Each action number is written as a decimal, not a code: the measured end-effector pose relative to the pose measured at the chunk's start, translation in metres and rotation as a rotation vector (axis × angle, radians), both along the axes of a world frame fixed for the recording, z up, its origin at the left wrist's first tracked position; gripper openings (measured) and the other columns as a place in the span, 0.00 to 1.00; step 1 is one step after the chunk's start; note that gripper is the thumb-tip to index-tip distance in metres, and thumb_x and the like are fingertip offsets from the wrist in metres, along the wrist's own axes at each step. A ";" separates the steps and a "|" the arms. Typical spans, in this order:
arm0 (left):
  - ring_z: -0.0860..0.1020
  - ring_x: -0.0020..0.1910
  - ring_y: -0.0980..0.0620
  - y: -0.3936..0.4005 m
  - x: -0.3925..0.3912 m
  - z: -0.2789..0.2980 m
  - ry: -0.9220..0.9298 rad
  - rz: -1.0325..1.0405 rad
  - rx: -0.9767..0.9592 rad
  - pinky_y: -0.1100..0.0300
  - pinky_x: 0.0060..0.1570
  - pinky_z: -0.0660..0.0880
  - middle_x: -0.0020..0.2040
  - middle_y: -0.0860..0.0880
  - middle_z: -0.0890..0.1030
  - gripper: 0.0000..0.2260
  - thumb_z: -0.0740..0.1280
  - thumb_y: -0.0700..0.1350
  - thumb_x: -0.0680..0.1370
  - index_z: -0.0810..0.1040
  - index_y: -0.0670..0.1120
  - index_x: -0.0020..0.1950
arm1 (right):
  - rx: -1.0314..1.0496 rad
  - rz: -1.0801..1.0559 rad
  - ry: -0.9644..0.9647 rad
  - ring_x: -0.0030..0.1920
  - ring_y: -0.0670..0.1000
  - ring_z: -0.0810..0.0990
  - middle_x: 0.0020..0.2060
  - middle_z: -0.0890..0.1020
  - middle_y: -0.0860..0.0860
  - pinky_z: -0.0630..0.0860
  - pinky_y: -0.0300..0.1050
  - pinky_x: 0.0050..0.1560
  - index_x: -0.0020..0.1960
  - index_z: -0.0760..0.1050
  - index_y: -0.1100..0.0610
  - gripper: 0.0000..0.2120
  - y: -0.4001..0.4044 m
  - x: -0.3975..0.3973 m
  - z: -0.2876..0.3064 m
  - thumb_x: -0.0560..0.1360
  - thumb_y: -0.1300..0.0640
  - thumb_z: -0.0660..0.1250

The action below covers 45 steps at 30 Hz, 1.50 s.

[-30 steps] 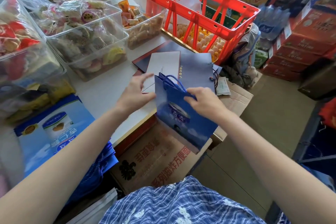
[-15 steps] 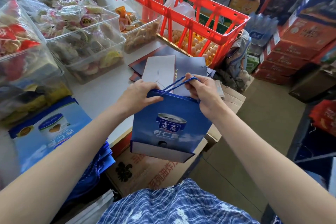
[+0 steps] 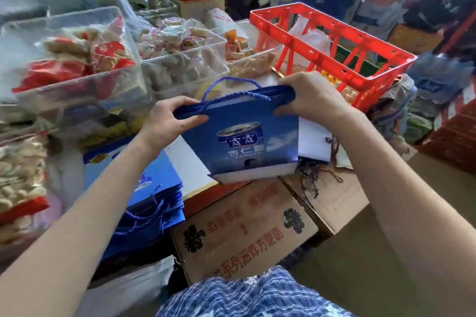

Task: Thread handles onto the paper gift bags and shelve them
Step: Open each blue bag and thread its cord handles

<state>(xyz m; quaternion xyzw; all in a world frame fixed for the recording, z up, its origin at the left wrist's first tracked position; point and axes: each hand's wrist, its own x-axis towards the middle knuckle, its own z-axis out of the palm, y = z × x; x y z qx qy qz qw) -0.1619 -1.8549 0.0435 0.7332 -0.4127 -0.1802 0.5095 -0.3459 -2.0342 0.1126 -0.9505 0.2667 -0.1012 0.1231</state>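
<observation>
Blue gift bag (image 3: 247,136) hangs btwn both hands, left hand (image 3: 167,121) & right hand (image 3: 311,98) each pinching a top corner, front reads 杏仁露 w/ a can pic.

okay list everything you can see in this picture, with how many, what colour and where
Blue paper gift bag: one, blue, held up at centre.
Blue rope handle: one loop, blue, above the bag's top edge.
Stack of flat blue gift bags: count unclear, blue, lower left.
Red plastic crate: one, red, upper right.
Clear plastic snack bins: several, transparent, left.
Brown cardboard box: one, brown, below the bag.
Left hand: grips the bag's left top edge.
Right hand: grips the right top edge.
</observation>
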 end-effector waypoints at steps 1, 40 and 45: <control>0.75 0.34 0.69 0.008 0.001 0.013 -0.014 0.057 -0.037 0.76 0.40 0.71 0.36 0.61 0.80 0.10 0.74 0.40 0.70 0.78 0.52 0.46 | -0.013 0.043 -0.100 0.44 0.52 0.74 0.40 0.76 0.47 0.67 0.45 0.42 0.53 0.80 0.55 0.14 0.002 0.005 0.008 0.68 0.57 0.74; 0.49 0.74 0.61 0.205 0.069 -0.179 0.387 0.440 0.389 0.67 0.64 0.50 0.77 0.53 0.45 0.40 0.75 0.45 0.69 0.57 0.52 0.75 | 0.866 -0.104 -0.083 0.64 0.41 0.64 0.63 0.65 0.46 0.60 0.29 0.61 0.71 0.61 0.55 0.32 0.185 0.128 -0.253 0.72 0.52 0.71; 0.49 0.69 0.66 0.218 0.072 -0.186 0.326 0.486 0.366 0.73 0.63 0.48 0.77 0.51 0.46 0.38 0.75 0.41 0.69 0.60 0.50 0.74 | 0.807 0.000 -0.069 0.70 0.49 0.62 0.69 0.63 0.52 0.60 0.43 0.70 0.72 0.62 0.54 0.32 0.185 0.147 -0.256 0.72 0.50 0.71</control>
